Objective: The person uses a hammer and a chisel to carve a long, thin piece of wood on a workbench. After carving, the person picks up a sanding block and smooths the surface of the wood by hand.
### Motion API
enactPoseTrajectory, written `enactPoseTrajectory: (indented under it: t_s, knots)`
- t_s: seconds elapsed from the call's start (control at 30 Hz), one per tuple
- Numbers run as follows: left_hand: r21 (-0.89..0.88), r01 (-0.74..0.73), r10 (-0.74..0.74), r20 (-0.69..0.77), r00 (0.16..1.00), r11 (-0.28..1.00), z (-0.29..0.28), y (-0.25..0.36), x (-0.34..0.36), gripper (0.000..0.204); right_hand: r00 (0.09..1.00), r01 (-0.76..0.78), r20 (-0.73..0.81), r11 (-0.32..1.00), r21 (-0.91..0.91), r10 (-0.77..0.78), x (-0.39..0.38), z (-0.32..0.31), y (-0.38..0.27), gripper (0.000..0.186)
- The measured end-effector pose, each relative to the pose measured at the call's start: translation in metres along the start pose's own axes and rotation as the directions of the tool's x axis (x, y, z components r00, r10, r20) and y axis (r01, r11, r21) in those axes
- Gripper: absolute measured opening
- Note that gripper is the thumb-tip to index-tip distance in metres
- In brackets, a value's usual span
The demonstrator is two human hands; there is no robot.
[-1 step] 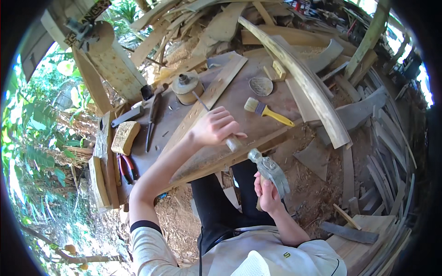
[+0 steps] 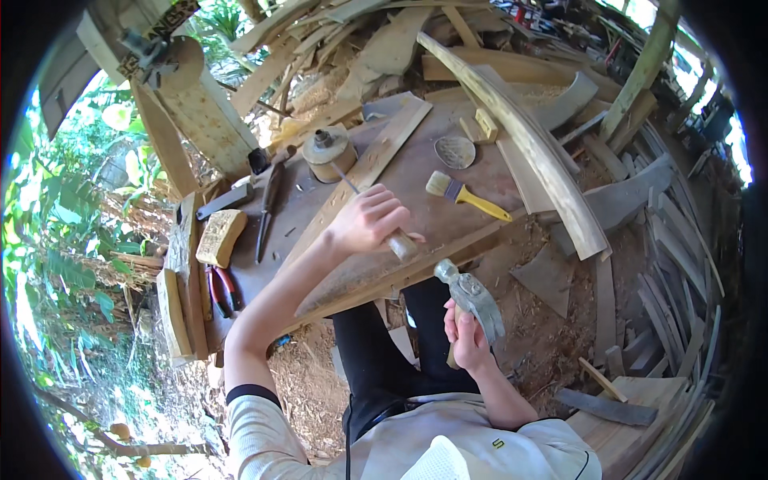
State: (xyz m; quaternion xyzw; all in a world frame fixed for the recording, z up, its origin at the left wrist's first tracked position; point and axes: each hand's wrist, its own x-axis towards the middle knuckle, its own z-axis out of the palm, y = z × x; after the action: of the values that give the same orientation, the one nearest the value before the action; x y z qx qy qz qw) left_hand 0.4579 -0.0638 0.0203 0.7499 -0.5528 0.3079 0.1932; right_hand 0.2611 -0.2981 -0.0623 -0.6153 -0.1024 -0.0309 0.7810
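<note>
Dense greenery (image 2: 72, 264) fills the left side of the frame, washed pale by strong daylight toward the lower left. A brown desk (image 2: 408, 172) stands at the centre, over ground (image 2: 540, 336) littered with wood shavings. Scrap boards (image 2: 392, 48) are heaped along the top, thin strips (image 2: 666, 296) crowd the right, and 1 pole (image 2: 638, 76) slants through the upper right.

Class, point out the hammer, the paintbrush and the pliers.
Hammer (image 2: 472, 300): head view, on its metal head.
Paintbrush (image 2: 477, 202): head view, on its yellow handle.
Pliers (image 2: 227, 286): head view, on one handle.
</note>
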Motion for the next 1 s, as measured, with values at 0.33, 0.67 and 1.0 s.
enactPoseTrajectory:
  t_s: [0.33, 0.67, 1.0]
  knots:
    - [0.204, 0.649, -0.670, 0.054, 0.740, 0.733, -0.021, -0.012, -0.064, 0.036, 0.998, -0.066, 0.001, 0.998, 0.007, 0.066, -0.021, -0.005, -0.008, 0.041]
    - [0.314, 0.705, -0.627, -0.323, 0.709, 0.636, -0.024, 0.049, -0.038, 0.031, 0.999, -0.031, 0.032, 0.995, 0.097, 0.028, -0.040, 0.006, -0.016, 0.038]
    - [-0.521, 0.842, -0.763, 0.484, 0.428, 0.141, -0.007, 0.296, -0.054, 0.046, 0.958, 0.163, 0.195, 0.960, 0.227, -0.209, -0.013, 0.045, -0.039, 0.041]
